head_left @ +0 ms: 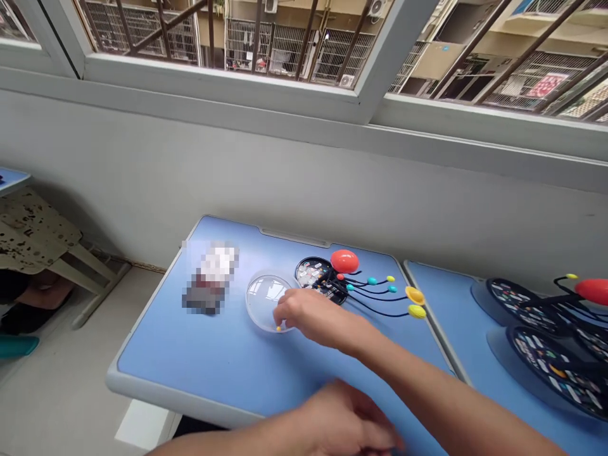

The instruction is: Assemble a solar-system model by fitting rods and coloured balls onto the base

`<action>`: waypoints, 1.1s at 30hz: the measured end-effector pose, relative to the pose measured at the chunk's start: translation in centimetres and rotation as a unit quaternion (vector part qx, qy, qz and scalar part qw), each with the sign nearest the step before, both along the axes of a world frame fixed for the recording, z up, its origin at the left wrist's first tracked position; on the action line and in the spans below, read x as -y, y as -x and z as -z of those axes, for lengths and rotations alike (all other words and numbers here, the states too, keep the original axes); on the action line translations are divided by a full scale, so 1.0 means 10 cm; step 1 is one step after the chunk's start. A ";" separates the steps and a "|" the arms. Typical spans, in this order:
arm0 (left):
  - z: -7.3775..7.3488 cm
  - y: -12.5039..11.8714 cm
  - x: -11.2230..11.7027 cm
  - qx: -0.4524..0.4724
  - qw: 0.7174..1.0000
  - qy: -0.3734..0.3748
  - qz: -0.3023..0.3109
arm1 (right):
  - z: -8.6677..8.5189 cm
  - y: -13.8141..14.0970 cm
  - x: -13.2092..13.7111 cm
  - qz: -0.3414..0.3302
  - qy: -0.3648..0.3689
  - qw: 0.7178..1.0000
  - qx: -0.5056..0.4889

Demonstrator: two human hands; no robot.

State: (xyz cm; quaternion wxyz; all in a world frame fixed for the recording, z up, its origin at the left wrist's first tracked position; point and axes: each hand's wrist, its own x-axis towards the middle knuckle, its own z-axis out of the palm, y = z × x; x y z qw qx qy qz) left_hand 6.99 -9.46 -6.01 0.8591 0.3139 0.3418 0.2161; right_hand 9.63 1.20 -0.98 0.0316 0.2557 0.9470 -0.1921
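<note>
My right hand (295, 309) reaches over the near right rim of a clear round plastic dish (263, 297). Its fingers are closed in a pinch, and a small yellow-orange piece (278, 329) shows at their tips. Closer to me, my left hand (344, 421) is over the front part of the desk, smeared by motion, with its fingers unclear. Just behind my right hand lies a round black disc (308, 271) with printed markings. Black flexible stalks run right from it, ending in teal and yellow tips, and a red egg-shaped piece (344, 261) is beside them.
The blue desk (190, 361) stands against the wall. A pixelated object (211, 278) lies on its left side. On the adjoining desk (451, 297) are more black discs (551, 367) with stalks and a red piece (593, 291). Another person's arm (45, 297) shows far left.
</note>
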 end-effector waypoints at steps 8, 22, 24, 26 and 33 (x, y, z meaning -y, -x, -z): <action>0.07 0.51 -0.02 -0.053 0.995 -0.055 -0.070 | 0.15 0.21 -0.16 -0.058 0.093 0.992 0.065; 0.23 0.58 -0.08 -0.044 0.989 -0.109 -0.090 | -0.05 0.03 0.00 0.073 0.059 0.995 -0.020; 0.23 0.57 -0.07 -0.063 0.988 -0.119 -0.075 | -0.18 -0.11 0.08 0.120 0.081 0.984 -0.103; 0.23 0.54 -0.05 -0.084 0.987 -0.128 -0.059 | -0.31 -0.31 0.16 0.180 0.160 0.941 -0.236; 0.09 0.17 -0.13 -0.003 0.996 -0.071 -0.060 | -0.39 -1.14 0.06 0.378 0.352 0.686 -0.513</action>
